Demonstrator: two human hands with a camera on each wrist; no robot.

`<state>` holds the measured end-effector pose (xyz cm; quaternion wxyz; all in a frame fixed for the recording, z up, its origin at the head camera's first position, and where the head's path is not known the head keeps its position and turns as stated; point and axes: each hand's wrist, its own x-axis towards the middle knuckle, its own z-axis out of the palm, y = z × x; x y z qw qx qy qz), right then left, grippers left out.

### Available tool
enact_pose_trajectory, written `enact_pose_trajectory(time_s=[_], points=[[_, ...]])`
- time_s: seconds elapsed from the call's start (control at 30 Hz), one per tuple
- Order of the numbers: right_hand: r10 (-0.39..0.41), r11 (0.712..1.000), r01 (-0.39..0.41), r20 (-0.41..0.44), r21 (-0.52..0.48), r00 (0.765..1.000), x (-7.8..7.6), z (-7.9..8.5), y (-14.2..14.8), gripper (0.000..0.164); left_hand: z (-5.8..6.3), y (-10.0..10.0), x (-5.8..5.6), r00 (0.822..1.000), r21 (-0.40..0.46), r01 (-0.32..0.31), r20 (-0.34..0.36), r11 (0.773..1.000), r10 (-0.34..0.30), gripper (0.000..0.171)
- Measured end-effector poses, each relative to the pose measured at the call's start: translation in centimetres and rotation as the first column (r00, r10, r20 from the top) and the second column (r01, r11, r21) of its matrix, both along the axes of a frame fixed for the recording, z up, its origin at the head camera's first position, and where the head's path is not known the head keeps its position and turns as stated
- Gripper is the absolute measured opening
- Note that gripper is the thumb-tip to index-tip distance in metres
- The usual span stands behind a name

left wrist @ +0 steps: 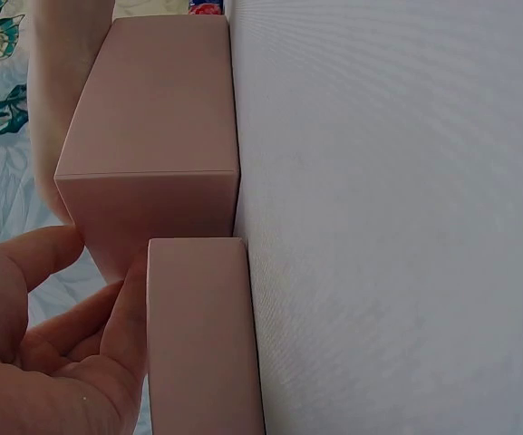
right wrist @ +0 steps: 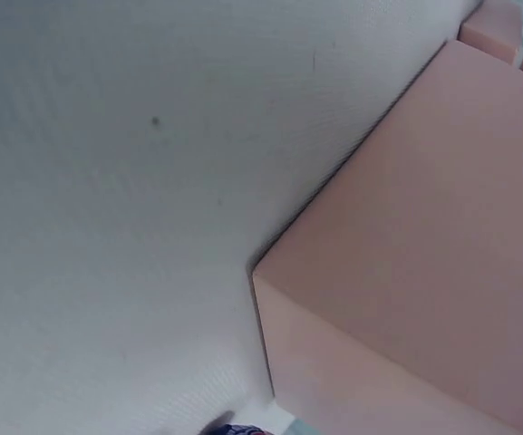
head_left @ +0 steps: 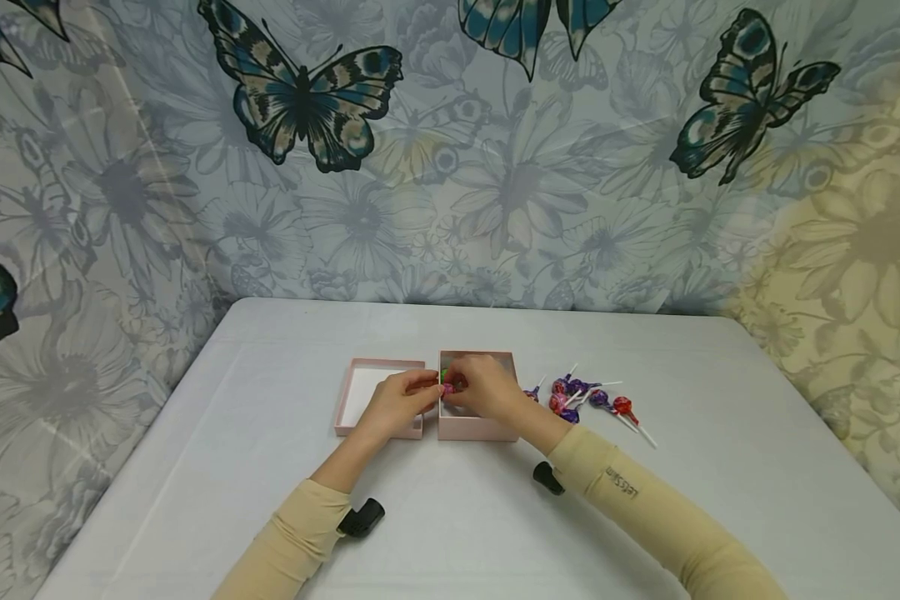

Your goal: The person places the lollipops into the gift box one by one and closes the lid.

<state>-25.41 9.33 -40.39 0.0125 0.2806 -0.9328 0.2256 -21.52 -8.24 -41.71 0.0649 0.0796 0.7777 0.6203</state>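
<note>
An open pink box [head_left: 478, 429] stands on the white table, its shallow pink lid [head_left: 342, 408] lying inside up to its left. My left hand [head_left: 393, 404] grips the box's left rim; in the left wrist view its thumb and fingertips meet the upper edge of that wall. Reaching in over the right side, my right hand [head_left: 483, 386] pinches a pink-wrapped lollipop [head_left: 448, 388] near the left wall. A bit of green [head_left: 443, 375] shows behind it. The right fingertips are partly hidden, and the right wrist view catches mainly the box's outer walls.
Several lollipops in purple, red and pink wrappers [head_left: 570, 392] lie in a loose pile right of the box, white sticks pointing various ways. A red lollipop [head_left: 624, 406] is at the pile's right end. Butterfly-patterned cloth [head_left: 360, 217] hangs behind the table.
</note>
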Motion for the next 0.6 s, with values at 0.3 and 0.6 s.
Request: enact_pose_trajectory(time_s=[0.3,0.6], points=[[0.006,1.000,-0.006,0.013,-0.024,1.000,-0.37,-0.34,-0.06,0.021,0.03,0.01,0.02,1.000,0.003,0.003,0.006,1.000,-0.003,0.038],[0.028,0.999,-0.028,0.013,-0.047,1.000,-0.40,-0.38,0.04,0.025,-0.03,0.00,-0.08,1.000,-0.014,-0.009,0.015,1.000,0.009,0.038]])
